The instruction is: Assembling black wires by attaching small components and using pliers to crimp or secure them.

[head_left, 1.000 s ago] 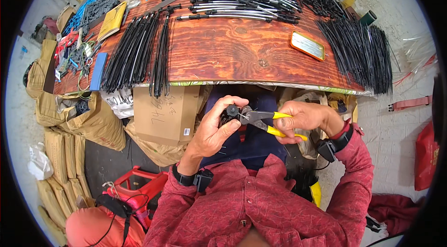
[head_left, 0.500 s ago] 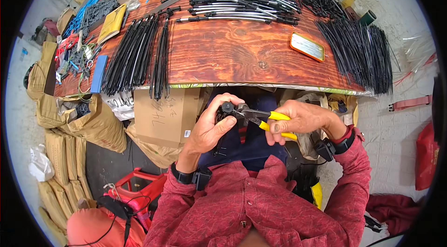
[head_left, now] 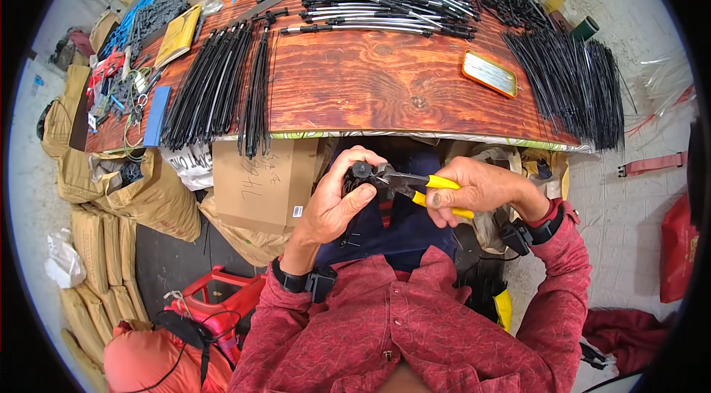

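Close in front of my body, my left hand [head_left: 329,208] is wrapped round a black rod-like part [head_left: 361,170] with a round end facing up. Dark thin strands show beneath the fingers; the rest of the part is hidden by the hand. My right hand [head_left: 481,185] grips cutting pliers with yellow handles [head_left: 443,182]. Their metal jaws touch or nearly touch the side of the round end, near my left fingertips. Whether the jaws have closed on anything cannot be made out. Both hands are just off the near edge of the wooden table [head_left: 333,97].
Bundles of black rods [head_left: 211,85] lie at the table's left, thin black ties [head_left: 574,85] at its right. Silver-and-black rods [head_left: 385,0] are heaped behind an orange-rimmed tin [head_left: 489,74]. Below are a cardboard box [head_left: 255,189], sacks [head_left: 159,197] and a red stool [head_left: 222,293].
My right fingers have curled in slightly and the plier handles sit a little closer together. The left hand stays in place. At lower left, an orange-clad part of another person has shifted slightly.
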A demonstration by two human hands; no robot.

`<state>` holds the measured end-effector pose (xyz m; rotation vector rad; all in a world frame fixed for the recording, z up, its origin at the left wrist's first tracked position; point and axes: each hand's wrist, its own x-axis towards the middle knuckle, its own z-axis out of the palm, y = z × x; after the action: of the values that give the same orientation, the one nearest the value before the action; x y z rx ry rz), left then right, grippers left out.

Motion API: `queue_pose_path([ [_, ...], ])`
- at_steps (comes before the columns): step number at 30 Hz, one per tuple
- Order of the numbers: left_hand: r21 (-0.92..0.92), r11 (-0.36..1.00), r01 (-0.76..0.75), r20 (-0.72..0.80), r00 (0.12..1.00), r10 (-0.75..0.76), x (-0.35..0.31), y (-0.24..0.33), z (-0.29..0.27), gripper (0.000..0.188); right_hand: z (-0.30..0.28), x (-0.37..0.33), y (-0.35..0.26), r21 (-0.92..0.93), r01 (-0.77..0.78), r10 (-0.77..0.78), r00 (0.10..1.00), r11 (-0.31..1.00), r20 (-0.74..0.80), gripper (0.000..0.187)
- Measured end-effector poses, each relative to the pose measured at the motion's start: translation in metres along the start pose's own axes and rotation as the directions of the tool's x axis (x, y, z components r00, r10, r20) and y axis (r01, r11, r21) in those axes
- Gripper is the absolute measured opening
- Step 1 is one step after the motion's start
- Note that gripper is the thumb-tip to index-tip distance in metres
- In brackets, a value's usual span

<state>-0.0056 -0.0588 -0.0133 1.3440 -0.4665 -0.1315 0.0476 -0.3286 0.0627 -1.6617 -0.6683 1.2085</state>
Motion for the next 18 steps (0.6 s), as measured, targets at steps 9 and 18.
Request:
queue_pose_path([
  [9,0.062,0.997,-0.048,-0.005,0.999,0.048,-0.001,0.002,0.003,0.045,0.001,0.015,0.051,0.62,-0.085,-0.176,0.921,0.78,0.347,0.072],
  [18,0.044,0.999,-0.006,-0.109,0.994,0.011,0.002,0.003,0.001,0.032,0.002,0.002,0.018,0.306,-0.134,0.111,0.99,0.943,0.09,0.033],
])
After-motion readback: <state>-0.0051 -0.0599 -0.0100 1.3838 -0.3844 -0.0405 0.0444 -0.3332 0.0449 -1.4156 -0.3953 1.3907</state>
